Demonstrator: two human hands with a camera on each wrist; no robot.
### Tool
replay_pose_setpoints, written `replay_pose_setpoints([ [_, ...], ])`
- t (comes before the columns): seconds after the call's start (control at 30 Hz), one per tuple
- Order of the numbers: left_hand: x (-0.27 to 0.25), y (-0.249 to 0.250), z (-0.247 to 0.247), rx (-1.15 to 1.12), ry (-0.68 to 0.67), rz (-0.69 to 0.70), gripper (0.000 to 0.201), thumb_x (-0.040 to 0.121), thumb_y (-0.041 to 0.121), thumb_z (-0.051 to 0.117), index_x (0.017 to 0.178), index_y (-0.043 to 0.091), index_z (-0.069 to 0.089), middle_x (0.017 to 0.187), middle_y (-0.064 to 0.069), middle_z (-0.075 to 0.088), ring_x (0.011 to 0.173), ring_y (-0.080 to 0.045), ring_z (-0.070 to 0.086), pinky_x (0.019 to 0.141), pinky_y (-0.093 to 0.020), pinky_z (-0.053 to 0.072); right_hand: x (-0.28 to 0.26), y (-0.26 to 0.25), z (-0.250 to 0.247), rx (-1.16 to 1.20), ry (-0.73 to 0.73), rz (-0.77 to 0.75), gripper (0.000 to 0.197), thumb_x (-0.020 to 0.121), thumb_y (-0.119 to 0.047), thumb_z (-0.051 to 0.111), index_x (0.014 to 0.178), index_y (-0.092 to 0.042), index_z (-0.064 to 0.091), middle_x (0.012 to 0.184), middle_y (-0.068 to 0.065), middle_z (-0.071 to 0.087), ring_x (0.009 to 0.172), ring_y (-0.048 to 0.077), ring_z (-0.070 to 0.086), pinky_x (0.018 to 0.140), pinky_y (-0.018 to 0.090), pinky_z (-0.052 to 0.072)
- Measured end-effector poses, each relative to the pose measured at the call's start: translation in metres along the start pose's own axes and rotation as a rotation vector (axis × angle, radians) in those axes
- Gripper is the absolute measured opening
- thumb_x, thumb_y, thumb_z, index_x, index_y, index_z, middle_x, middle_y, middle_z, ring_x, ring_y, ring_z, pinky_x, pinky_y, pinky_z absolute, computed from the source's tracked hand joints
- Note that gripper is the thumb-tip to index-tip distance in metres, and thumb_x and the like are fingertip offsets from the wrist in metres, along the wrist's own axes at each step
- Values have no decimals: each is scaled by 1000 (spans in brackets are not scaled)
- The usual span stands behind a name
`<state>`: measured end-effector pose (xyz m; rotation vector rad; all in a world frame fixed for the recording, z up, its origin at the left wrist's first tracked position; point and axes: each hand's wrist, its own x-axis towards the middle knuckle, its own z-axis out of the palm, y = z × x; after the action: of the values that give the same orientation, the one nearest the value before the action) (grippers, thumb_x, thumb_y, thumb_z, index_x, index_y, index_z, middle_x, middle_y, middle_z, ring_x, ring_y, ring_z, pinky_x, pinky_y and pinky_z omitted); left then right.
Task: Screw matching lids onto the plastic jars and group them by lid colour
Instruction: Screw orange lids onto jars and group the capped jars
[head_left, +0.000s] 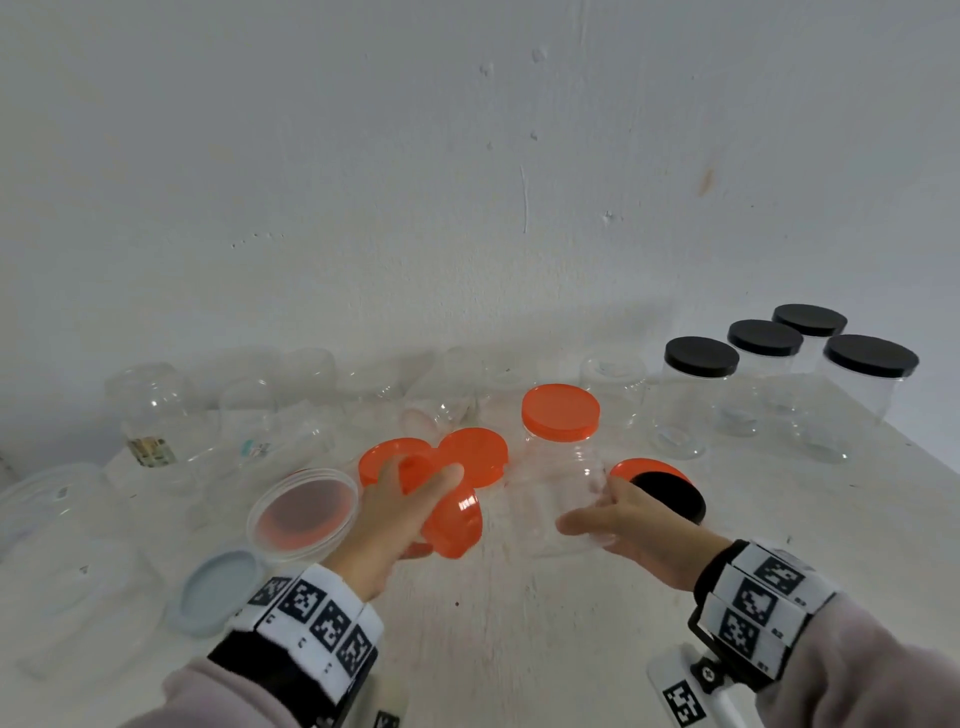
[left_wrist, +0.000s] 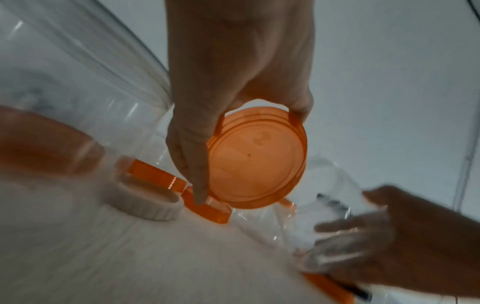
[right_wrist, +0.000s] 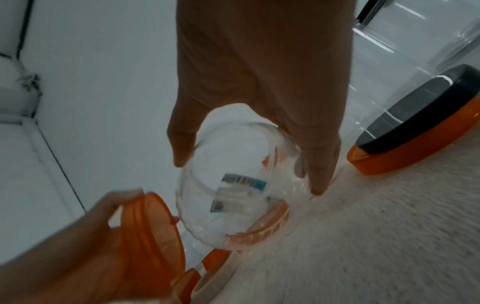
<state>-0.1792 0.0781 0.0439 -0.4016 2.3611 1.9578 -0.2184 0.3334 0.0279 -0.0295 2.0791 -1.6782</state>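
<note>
Near the middle of the desk (head_left: 519, 623), the left hand (head_left: 395, 514) grips an orange lid (head_left: 457, 519) by its rim, fingers curled round it, held tilted off the surface. Just beside it the right hand (head_left: 628, 525) wraps its fingers round a clear open jar (head_left: 561, 499). Toward the far right corner stand four black-lidded jars (head_left: 701, 395), with one orange-lidded jar (head_left: 561, 421) behind the held jar.

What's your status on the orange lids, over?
Left hand grips orange lid, lifted. Right hand grips clear open jar. Lid not yet on. Four black-lidded jars grouped far right; nothing between lid and jar.
</note>
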Motion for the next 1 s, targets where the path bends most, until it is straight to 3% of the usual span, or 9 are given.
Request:
replay_pose_setpoints([
  [0.07, 2, 9, 2, -196, -12, -14, 95, 48, 66, 81, 125, 28, 42, 112, -2, 66, 93, -21, 69, 74, -36, 55, 1, -1, 7, -75, -23, -10, 106, 36, -44, 86, 127, -17, 40, 113, -2, 51, 112, 19, 52, 104, 39, 42],
  [0.13, 3, 15, 6, -320, -16, -7, 82, 51, 57, 83, 117, 27, 45, 114, -4, 65, 98, -21, 68, 80, -35, 51, 4, -1, 11, -176, -10, -30, 111, 38, -46, 86, 133, -18, 36, 122, 2, 48, 119, 21, 48, 105, 39, 41],
  [0.27, 1, 19, 11, -388, -26, 16, 81, 47, 50, 81, 114, 28, 43, 120, -4, 61, 111, -20, 61, 93, -33, 46, 11, 1, 11, -271, 29, -13, 103, 49, -39, 90, 133, -19, 36, 124, -2, 45, 117, 16, 46, 100, 34, 43],
  [0.4, 4, 15, 11, -348, 27, 28, 95, 53, 46, 88, 128, 21, 36, 124, -4, 56, 113, -18, 59, 95, -33, 47, 16, 3, 3, -304, 48, -12, 105, 51, -33, 93, 135, -17, 33, 122, -3, 47, 114, 15, 47, 93, 30, 44],
  [0.6, 9, 13, 7, -267, 97, 77, 114, 38, 64, 82, 132, 25, 30, 129, -3, 49, 118, -19, 54, 106, -41, 42, 18, 13, 4, -371, 1, 4, 113, 48, -32, 94, 139, -21, 27, 128, -6, 43, 119, 14, 41, 93, 27, 37],
  [0.7, 10, 13, 11, -288, 73, 111, 108, 38, 62, 83, 126, 26, 33, 124, -2, 52, 115, -19, 57, 101, -38, 45, 17, 15, 7, -387, -37, -14, 117, 51, -29, 94, 143, -24, 22, 123, -13, 37, 119, 11, 35, 97, 25, 33],
  [0.87, 9, 12, 19, -269, 7, 191, 83, 38, 66, 82, 110, 38, 50, 105, 11, 65, 105, -7, 62, 85, -25, 45, 16, 16, 7, -378, -67, -10, 114, 56, -26, 93, 145, -24, 21, 131, -11, 36, 122, 11, 34, 100, 26, 33],
  [0.93, 10, 11, 21, -229, 33, 213, 84, 30, 75, 80, 102, 40, 54, 95, 15, 65, 100, -7, 61, 83, -26, 44, 16, 16, 7, -372, -71, -12, 111, 57, -26, 92, 143, -25, 23, 138, -8, 36, 123, 13, 37, 100, 26, 35],
  [1.0, 12, 10, 24, -160, 75, 215, 88, 27, 79, 77, 101, 38, 53, 100, 14, 61, 98, -7, 58, 76, -24, 43, 15, 15, 8, -375, -80, -20, 108, 57, -27, 92, 142, -26, 25, 140, -7, 36, 125, 14, 39, 101, 28, 37],
])
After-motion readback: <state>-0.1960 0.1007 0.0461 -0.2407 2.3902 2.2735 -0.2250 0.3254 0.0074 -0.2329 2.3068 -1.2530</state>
